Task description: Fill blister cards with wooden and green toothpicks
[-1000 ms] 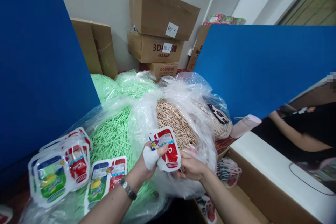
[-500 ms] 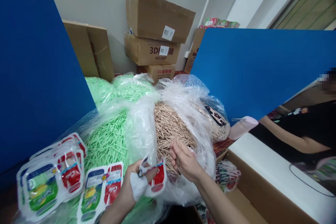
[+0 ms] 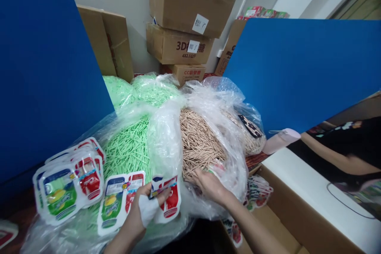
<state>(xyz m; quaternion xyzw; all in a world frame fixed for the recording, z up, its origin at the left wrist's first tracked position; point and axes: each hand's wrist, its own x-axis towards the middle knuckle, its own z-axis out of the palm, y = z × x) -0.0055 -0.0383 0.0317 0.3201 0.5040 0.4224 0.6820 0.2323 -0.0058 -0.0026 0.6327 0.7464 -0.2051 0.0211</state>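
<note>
My left hand (image 3: 142, 209), its thumb wrapped in white tape, pinches a red and white pouch (image 3: 167, 203) at the bottom centre. My right hand (image 3: 210, 184) reaches into the clear bag of tan sticks (image 3: 198, 143), its fingers down among the sticks; whether they grip any is hidden. A clear bag of green sticks (image 3: 127, 151) lies just left of the tan ones. Empty green and red pouches (image 3: 70, 184) are fanned out on the plastic at the left, and one more flat pouch (image 3: 117, 202) lies beside my left hand.
Blue partition boards stand at the left (image 3: 44, 67) and right (image 3: 300, 71). Cardboard boxes (image 3: 184, 27) are stacked against the back wall. An open carton (image 3: 285, 214) with filled pouches sits at the lower right. Another person's arm (image 3: 333, 154) rests behind the right partition, near a pink bottle (image 3: 281, 141).
My left hand lowered the red pouch from in front of the tan sticks to the bottom. My right hand let go of it and moved into the tan sticks.
</note>
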